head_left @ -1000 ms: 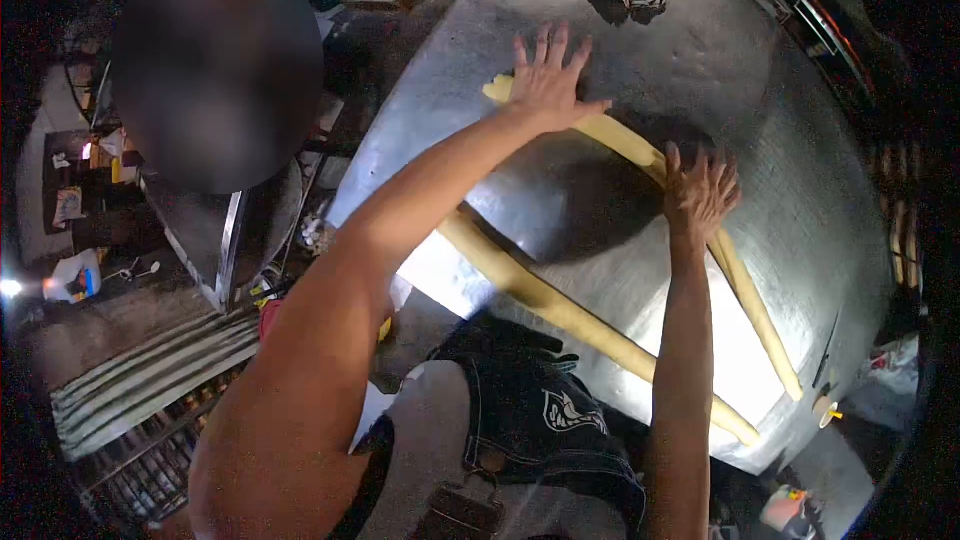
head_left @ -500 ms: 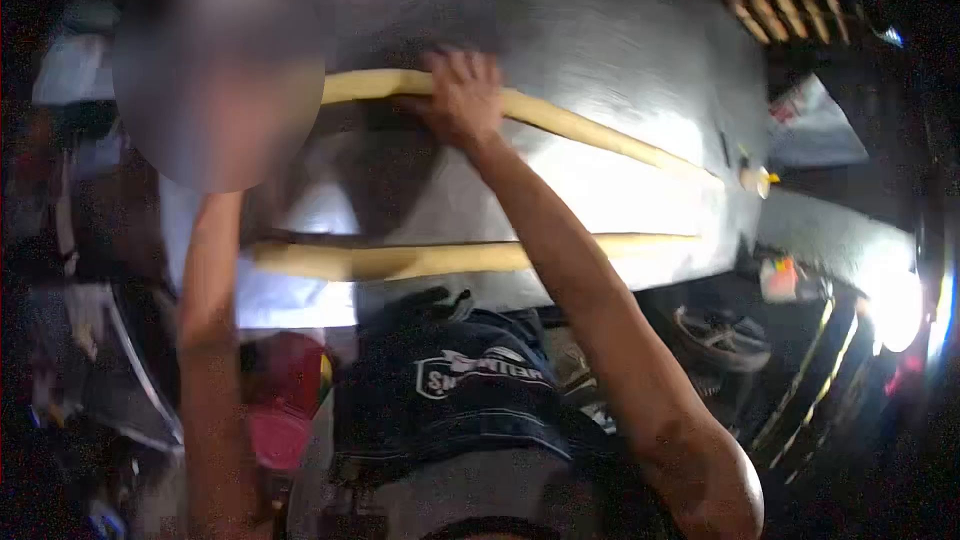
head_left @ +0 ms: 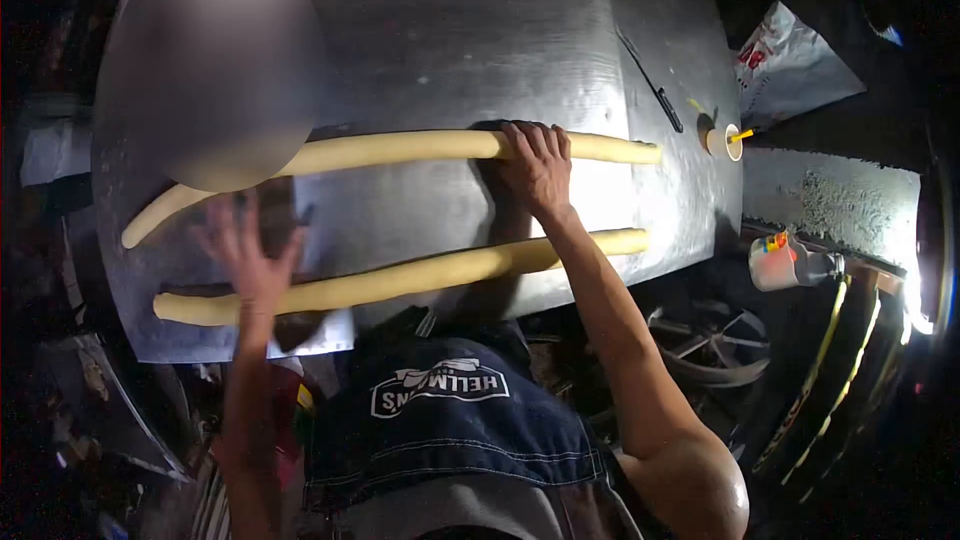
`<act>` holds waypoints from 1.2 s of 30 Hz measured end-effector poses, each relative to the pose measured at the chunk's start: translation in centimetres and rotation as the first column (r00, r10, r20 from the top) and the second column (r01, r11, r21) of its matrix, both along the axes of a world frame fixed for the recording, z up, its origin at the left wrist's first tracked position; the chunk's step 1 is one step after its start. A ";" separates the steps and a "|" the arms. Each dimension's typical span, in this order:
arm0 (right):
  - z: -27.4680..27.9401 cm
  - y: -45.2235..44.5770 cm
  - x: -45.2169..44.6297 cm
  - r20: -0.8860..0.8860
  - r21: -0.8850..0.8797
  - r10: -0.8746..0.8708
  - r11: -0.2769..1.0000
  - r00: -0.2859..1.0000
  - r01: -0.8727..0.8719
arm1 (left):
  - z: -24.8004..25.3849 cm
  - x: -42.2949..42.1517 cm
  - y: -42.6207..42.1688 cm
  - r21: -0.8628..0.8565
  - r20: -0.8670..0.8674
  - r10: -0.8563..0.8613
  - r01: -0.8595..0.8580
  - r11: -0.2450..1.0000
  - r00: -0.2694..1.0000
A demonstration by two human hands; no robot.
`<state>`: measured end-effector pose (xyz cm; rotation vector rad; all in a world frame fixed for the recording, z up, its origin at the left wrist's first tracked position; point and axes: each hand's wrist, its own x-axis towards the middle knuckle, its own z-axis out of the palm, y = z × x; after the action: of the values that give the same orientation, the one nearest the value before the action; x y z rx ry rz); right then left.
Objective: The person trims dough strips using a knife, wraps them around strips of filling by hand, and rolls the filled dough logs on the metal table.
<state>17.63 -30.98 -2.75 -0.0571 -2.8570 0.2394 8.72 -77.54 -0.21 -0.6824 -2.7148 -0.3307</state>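
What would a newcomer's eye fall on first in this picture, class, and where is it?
The far roll and the near roll stand out first, long and pale yellow across the grey table. The right hand rests on the far one, while the blurred left hand shows with fingers spread between the two. Below them, white lettering marks the dark apron.

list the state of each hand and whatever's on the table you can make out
far dough rope, lying on the table, left end bent nearer the person, part hidden by blur
near dough rope, lying gently bowed, crossed by both arms
left hand, fingers spread, blurred
right hand, fingers laid over the far dough rope
black-handled knife, lying down
cup, something yellow sticking out
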 end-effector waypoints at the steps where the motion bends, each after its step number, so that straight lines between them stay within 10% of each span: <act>1: 0.3 1.9 0.8 -0.004 -0.012 -0.008 1.000 1.000 0.008 | -0.5 1.4 4.3 0.037 0.020 -0.082 0.081 0.996 0.996; 6: 1.2 11.1 5.1 0.026 -0.004 -0.105 0.994 0.994 0.105 | -0.2 4.4 25.5 0.135 0.272 -0.376 0.352 0.926 0.886; 12: -0.6 18.5 -2.7 -0.029 0.140 -0.295 0.945 0.955 0.296 | -3.2 -3.6 40.1 -0.103 0.158 -0.190 0.207 0.973 0.969; 17: -0.5 20.6 -0.5 0.053 -0.141 -0.278 0.949 0.959 0.283 | -2.9 -2.5 38.7 -0.089 0.198 -0.291 0.313 0.946 0.936; 23: 0.1 19.1 10.4 0.252 0.034 -0.235 0.972 0.939 0.234 | -2.0 6.4 35.9 -0.117 0.248 -0.253 0.289 0.950 0.935; 31: -0.5 27.9 -2.9 -0.120 0.056 -0.326 0.941 0.938 0.334 | -2.7 -4.7 42.8 -0.143 0.106 -0.188 0.202 0.969 0.976; 36: 0.3 25.9 4.8 0.005 -0.132 -0.002 0.991 1.000 0.002 | -2.7 1.2 39.6 -0.095 0.223 -0.315 0.342 0.935 0.922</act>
<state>22.38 -5.10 -2.45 -0.0866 -2.8422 0.4284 9.88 -37.93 -2.95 -1.2132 -2.8279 -0.3149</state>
